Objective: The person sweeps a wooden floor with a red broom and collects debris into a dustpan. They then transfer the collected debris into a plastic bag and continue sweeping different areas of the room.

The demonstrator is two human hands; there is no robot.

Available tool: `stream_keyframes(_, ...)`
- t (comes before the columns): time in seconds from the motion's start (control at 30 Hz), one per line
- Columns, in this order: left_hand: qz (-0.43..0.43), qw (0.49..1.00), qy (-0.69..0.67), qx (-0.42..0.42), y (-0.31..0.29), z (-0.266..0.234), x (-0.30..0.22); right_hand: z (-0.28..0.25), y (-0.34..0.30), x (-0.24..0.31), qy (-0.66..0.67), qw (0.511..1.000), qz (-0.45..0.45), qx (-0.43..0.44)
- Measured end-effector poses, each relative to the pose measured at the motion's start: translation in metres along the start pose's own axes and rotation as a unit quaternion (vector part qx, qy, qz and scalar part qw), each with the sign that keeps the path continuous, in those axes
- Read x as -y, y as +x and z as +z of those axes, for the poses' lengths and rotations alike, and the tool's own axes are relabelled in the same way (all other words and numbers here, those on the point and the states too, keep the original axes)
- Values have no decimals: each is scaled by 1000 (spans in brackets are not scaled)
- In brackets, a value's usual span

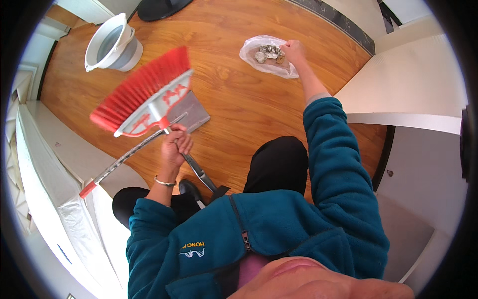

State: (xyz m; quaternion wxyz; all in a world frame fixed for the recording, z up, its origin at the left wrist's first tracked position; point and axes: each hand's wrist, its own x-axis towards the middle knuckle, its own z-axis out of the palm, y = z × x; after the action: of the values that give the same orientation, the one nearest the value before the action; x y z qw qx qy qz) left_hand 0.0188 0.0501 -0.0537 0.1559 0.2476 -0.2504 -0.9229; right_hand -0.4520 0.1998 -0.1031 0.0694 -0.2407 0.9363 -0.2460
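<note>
My left hand is closed around a broom just below its head. The broom has red bristles turned up and away from me, on a white and red head. Behind it a grey dustpan rests on the floor. A striped stick with a red end crosses behind the broom's neck; I cannot tell whether my fingers hold it too. Farther off to the right, my right hand pinches the rim of a thin clear plastic bag. Crumpled grey and brownish rubbish lies inside the bag.
A white and grey bucket stands on the wooden floor at the far left. Beyond it is a black round base. White covering drapes along the left, and a pale panel juts in at the right. My knees are bent near the floor.
</note>
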Motion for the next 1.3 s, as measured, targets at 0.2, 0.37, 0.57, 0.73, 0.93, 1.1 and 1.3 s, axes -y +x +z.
stream_keyframes(0.2,50,998,-31,-28,-7,1,-13,13,1,-19,-282,957,-23,-68)
stream_keyframes(0.37,62,997,-29,-41,-12,10,-17,3,-15,-15,-324,934,-148,-37)
stream_keyframes(0.57,54,998,-9,26,-11,17,-24,6,-23,-1,-260,961,-95,30)
stream_keyframes(0.73,31,996,-26,82,-13,10,-29,5,-37,25,-244,963,-116,6)
stream_keyframes(0.93,27,989,-42,136,-11,3,-29,-3,-53,85,-204,967,-150,26)
stream_keyframes(1.1,29,983,-42,178,-8,1,-29,-1,-68,115,-105,977,-183,-25)
stream_keyframes(1.3,44,983,-50,171,-8,2,-25,14,-77,121,-225,958,-169,61)
